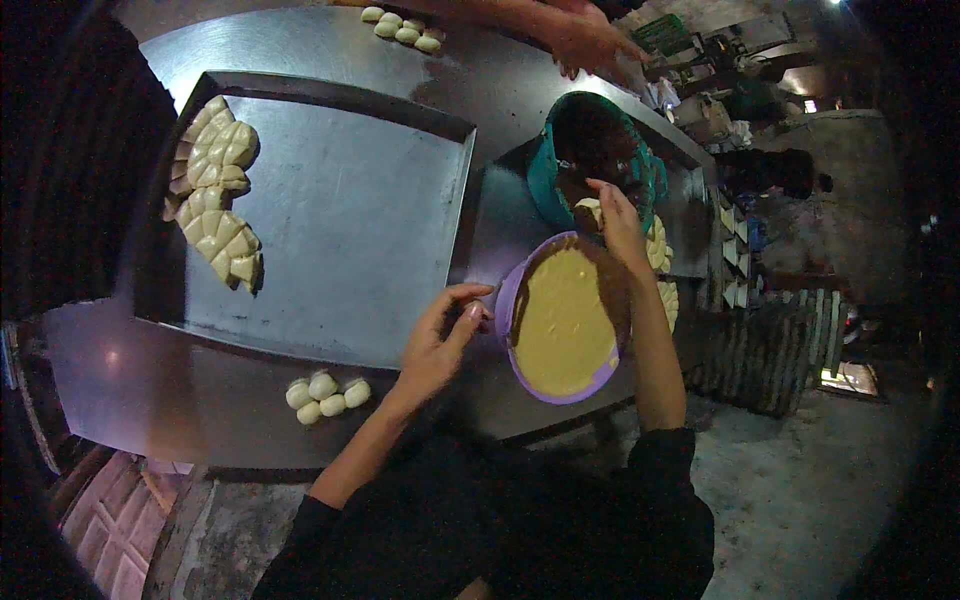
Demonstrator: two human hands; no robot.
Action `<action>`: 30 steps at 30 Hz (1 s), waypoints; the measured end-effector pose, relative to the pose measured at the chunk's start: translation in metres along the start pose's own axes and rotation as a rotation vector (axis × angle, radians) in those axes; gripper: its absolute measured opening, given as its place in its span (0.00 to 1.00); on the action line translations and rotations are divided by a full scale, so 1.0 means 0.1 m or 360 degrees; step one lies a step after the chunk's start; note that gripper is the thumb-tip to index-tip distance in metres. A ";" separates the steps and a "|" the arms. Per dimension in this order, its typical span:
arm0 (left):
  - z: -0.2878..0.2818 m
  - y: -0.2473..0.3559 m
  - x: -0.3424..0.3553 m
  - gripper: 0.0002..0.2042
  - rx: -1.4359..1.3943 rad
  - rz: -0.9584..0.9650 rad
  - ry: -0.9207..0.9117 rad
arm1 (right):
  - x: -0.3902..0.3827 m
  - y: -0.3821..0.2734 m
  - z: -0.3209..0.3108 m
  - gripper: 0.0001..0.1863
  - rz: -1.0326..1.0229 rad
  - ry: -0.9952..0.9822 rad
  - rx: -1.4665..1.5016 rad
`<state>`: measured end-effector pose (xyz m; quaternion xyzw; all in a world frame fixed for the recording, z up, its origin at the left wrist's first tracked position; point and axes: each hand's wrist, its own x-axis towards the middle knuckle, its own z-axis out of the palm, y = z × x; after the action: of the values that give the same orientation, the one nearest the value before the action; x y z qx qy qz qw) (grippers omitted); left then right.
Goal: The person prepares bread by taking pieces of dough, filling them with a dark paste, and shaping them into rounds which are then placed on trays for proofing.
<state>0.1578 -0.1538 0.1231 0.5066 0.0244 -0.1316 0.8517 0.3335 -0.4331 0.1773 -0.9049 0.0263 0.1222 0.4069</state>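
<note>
A purple bowl (507, 312) full of yellow batter stands in front of me, at the table's near right. My left hand (445, 325) is at the bowl's left side, thumb and forefinger apart, fingertips close to the rim; whether they touch it I cannot tell. Beyond the bowl, my right hand (618, 222) is over the near edge of a teal basin (543, 180), fingers curled about a pale piece of dough (589, 211). The basin's inside is dark. My right forearm covers part of the bowl's right side and some shaped dough (657, 245).
A large metal tray (330, 225) on the steel table (130, 390) bears scored yellow dough pieces (218, 190) along its left side. Small dough balls (328, 397) lie near its front edge, more dough balls (402, 28) behind. Another person's hand (590, 40) reaches over the far edge.
</note>
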 end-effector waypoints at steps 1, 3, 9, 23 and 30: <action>0.05 0.01 -0.02 0.18 -0.0071 0.0026 0.0019 | -0.20 -0.11 0.10 0.25 0.0083 -0.0061 0.0487; 0.21 0.02 -0.08 0.19 -0.0211 0.0081 0.0079 | -0.63 -0.36 0.36 0.21 0.0090 -0.0202 0.1200; 0.51 0.39 -0.56 0.23 -0.0753 -0.0469 0.0244 | -1.79 -0.83 0.88 0.22 -0.0257 -0.0293 0.1523; 1.52 0.11 -1.41 0.25 -0.0065 0.0271 0.0075 | -2.82 -0.16 0.05 0.30 -0.1425 -0.0074 0.0086; 2.10 -0.13 -1.79 0.21 0.0330 0.0591 0.0418 | -3.28 0.23 -0.24 0.21 -0.1580 -0.0315 0.0329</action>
<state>-0.0371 -0.3069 0.2451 0.5998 0.0277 0.0925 0.7943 0.0168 -0.4832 0.2555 -0.7475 -0.4331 -0.0040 0.5037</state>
